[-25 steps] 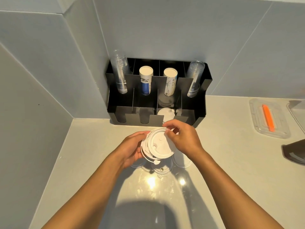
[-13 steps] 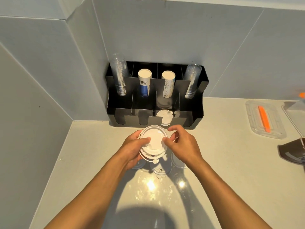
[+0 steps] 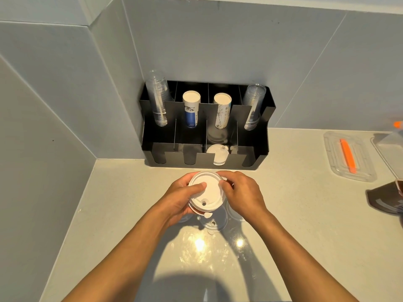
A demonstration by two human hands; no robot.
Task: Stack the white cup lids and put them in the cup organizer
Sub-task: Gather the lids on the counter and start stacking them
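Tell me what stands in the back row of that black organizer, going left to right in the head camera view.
Clear cup stack → blue-and-white paper cup stack → white patterned paper cup stack → second clear cup stack, all in the back compartments of the black organizer.

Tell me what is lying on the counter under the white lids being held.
Under the white lids, held by the left hand and right hand, clear lids lie on the counter. The hands cover most of them, so their number cannot be told.
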